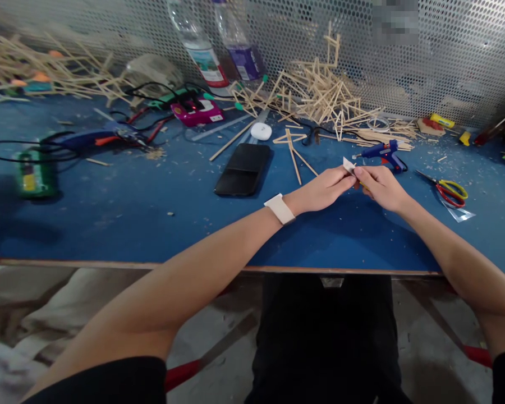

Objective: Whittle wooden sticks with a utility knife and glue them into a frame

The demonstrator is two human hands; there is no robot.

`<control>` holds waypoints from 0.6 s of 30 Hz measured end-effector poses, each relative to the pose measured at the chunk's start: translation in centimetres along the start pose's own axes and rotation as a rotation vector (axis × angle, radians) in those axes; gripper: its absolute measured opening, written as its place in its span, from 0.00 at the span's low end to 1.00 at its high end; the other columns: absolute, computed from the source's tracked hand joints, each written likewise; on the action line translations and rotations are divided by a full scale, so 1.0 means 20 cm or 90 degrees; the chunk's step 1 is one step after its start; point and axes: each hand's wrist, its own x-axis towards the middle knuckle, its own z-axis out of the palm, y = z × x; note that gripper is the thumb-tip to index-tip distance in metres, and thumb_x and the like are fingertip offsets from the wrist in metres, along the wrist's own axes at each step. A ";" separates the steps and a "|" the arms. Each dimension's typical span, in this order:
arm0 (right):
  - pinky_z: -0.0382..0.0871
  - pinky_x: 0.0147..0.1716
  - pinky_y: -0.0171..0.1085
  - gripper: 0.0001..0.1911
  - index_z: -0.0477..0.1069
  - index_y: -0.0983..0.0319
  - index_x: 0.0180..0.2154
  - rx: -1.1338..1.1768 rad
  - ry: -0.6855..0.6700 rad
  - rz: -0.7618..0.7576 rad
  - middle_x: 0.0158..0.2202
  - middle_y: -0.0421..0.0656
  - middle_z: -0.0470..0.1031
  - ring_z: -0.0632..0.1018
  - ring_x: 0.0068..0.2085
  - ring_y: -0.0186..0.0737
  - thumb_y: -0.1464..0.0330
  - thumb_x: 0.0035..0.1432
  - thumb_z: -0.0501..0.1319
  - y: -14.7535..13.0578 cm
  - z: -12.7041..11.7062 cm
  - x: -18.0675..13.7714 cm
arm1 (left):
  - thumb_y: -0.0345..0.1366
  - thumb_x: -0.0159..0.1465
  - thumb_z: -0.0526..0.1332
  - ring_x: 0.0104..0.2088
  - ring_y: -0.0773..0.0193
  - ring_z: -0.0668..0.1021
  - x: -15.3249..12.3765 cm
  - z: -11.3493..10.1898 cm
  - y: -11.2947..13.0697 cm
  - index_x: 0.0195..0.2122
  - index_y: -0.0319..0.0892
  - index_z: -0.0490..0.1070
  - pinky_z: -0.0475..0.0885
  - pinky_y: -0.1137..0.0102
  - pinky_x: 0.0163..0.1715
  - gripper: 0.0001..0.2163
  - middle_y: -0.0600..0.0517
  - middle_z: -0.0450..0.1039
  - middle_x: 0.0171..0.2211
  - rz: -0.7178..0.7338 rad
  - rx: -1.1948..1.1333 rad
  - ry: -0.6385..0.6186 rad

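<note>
Over the blue table, my left hand [329, 188] and my right hand [379, 186] meet at the fingertips. Both are closed in a pinch around a small white piece [348, 164], thin and paper-like, whose pointed end sticks up between them. A bit of yellow shows under my right fingers; what it belongs to is hidden. Just behind my right hand lies a blue glue gun [381, 151]. Joined thin wooden sticks [293, 154] rest on the table beyond my left hand.
A black phone [243, 170] and a white earbud case [261, 132] lie left of my hands. Scissors [451, 192] with red and yellow handles lie to the right. A heap of sticks [328, 95], bottles [206, 62] and a pink power socket [197, 112] line the perforated back panel.
</note>
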 end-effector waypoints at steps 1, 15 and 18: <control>0.57 0.27 0.41 0.46 0.70 0.55 0.32 0.002 -0.007 -0.002 0.24 0.37 0.66 0.66 0.26 0.38 0.19 0.75 0.56 0.00 0.00 0.00 | 0.43 0.87 0.58 0.27 0.61 0.68 0.00 0.00 -0.01 0.39 0.47 0.69 0.70 0.65 0.33 0.15 0.56 0.63 0.25 0.006 -0.003 -0.002; 0.57 0.28 0.41 0.48 0.76 0.57 0.32 0.009 0.020 -0.016 0.23 0.37 0.67 0.67 0.26 0.37 0.20 0.75 0.58 0.02 0.00 0.01 | 0.71 0.85 0.59 0.26 0.62 0.66 0.02 -0.02 0.02 0.42 0.46 0.74 0.63 0.66 0.28 0.31 0.57 0.63 0.25 0.025 0.007 0.013; 0.58 0.28 0.41 0.48 0.76 0.57 0.32 0.007 0.028 -0.007 0.23 0.38 0.67 0.67 0.26 0.37 0.19 0.73 0.58 0.02 0.00 0.01 | 0.72 0.84 0.61 0.25 0.64 0.64 0.03 -0.02 0.01 0.40 0.47 0.72 0.60 0.67 0.26 0.32 0.58 0.62 0.24 0.031 -0.017 0.009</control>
